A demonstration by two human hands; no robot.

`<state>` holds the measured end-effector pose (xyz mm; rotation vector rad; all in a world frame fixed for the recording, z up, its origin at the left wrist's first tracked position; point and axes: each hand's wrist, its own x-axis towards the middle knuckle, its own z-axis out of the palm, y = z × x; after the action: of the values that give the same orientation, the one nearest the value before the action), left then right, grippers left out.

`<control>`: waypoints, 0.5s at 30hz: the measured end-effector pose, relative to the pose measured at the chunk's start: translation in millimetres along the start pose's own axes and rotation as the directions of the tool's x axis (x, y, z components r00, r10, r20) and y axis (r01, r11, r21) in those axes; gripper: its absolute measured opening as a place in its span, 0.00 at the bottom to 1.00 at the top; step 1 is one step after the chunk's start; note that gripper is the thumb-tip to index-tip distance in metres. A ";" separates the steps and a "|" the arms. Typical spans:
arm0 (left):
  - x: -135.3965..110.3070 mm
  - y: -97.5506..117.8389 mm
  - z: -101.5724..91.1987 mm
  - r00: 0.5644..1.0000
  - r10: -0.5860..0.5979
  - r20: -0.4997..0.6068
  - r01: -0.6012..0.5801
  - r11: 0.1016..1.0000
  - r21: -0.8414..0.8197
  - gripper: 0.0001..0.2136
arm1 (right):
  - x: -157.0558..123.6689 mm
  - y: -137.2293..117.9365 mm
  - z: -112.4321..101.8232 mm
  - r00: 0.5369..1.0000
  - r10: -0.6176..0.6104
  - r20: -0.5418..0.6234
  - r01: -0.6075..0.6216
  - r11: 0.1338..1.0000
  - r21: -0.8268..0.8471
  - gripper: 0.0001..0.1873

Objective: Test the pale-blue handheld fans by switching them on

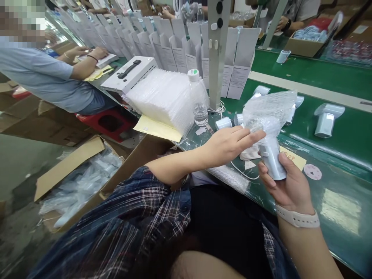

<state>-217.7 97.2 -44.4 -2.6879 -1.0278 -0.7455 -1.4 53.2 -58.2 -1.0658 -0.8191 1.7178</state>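
My right hand [287, 180] is closed around the lower body of a light blue handheld device [271, 155]. A clear bubble-wrap bag [269, 108] covers the device's upper part and flares out above it. My left hand [228, 145] reaches across with its fingers stretched out against the bag's near side; the thumb is hidden. More devices of the same colour stand on the green bench just beyond, one of them a wrapped device [325, 120] to the right. Under my hands lie a white cable [244, 176] and a flat piece of bubble wrap [229, 176].
A stack of bubble-wrap bags [162, 97], a water bottle [200, 100] and a metal post [216, 58] stand to the left and ahead. Behind are upright white boxes [238, 73]. An open carton [78, 190] of plastic bags sits lower left. A co-worker [49, 69] sits beyond it.
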 end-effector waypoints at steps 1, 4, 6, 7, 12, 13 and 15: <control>0.5 1.3 1.7 1.000 -0.032 0.000 0.031 0.996 -0.087 0.18 | -3.0 -0.6 2.1 1.000 -0.021 0.014 0.021 1.000 -0.015 0.20; 3.6 10.2 -1.1 0.991 -0.113 0.071 0.132 0.908 -0.397 0.19 | -15.1 -1.7 8.6 0.994 -0.102 0.032 0.106 0.984 -0.144 0.20; 7.3 17.0 -9.5 0.986 -0.117 0.122 0.166 0.797 -0.580 0.19 | -22.7 -3.8 10.7 0.990 -0.124 0.062 0.136 0.955 -0.265 0.23; 9.6 19.3 -14.6 0.984 -0.118 0.131 0.175 0.739 -0.650 0.19 | -25.6 -5.7 11.0 0.989 -0.111 0.102 0.139 0.935 -0.325 0.26; 20.7 8.9 -35.4 0.964 -0.260 0.058 0.190 0.521 -0.832 0.19 | -32.6 -15.0 18.1 0.971 -0.155 0.185 0.241 0.665 -0.707 0.30; 20.3 3.3 -39.0 0.954 -0.297 0.029 0.186 0.515 -0.837 0.18 | -33.9 -14.1 22.6 0.938 -0.321 0.133 0.303 0.571 -0.763 0.22; 12.8 -9.2 -50.2 0.941 -0.336 -0.032 0.180 0.582 -0.793 0.17 | -35.9 -9.5 31.6 0.804 -0.569 0.173 0.455 0.401 -0.795 0.12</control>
<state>-235.3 95.2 5.1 -3.0502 -1.2845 -1.8578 -19.8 21.0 -26.6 -1.2826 -1.7471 0.6586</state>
